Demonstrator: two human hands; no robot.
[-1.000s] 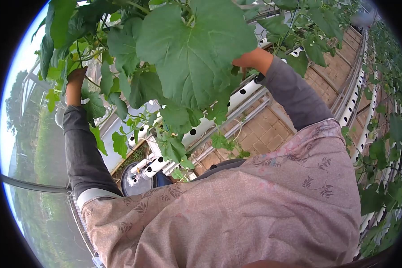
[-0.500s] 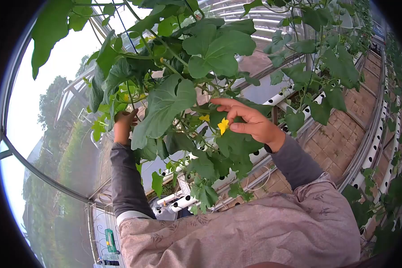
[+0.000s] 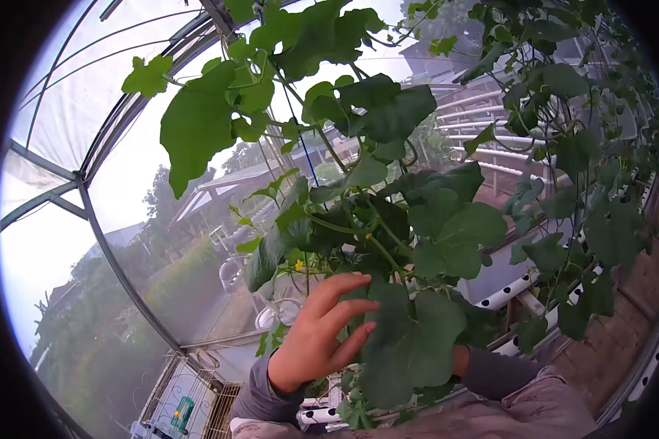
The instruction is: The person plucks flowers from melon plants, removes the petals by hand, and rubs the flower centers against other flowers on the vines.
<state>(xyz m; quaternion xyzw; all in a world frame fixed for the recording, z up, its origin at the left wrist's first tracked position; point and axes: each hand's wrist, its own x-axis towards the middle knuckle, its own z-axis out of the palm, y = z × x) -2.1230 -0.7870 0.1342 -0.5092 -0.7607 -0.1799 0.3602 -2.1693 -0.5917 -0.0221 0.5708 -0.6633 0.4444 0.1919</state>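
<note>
A climbing vine with broad green leaves (image 3: 388,110) fills the head view. My left hand (image 3: 322,331) is raised in front of it, fingers spread and holding nothing, its fingertips against a large leaf (image 3: 410,344). That same leaf hides my right hand; only a bit of the wrist (image 3: 460,360) and the grey sleeve (image 3: 494,373) show below it. A small yellow flower (image 3: 298,265) sits just above my left hand. A blue string (image 3: 304,157) runs up through the stems.
White grow pipes with round holes (image 3: 512,290) run behind the vine to the right, above a brick floor (image 3: 641,282). The greenhouse frame (image 3: 99,219) and clear sheeting are on the left. A wire rack with a green item (image 3: 183,411) stands low left.
The view has tilted upward. My left hand left the stems at the left and is now open at the centre. My right hand let go of the yellow flower and dropped behind a leaf.
</note>
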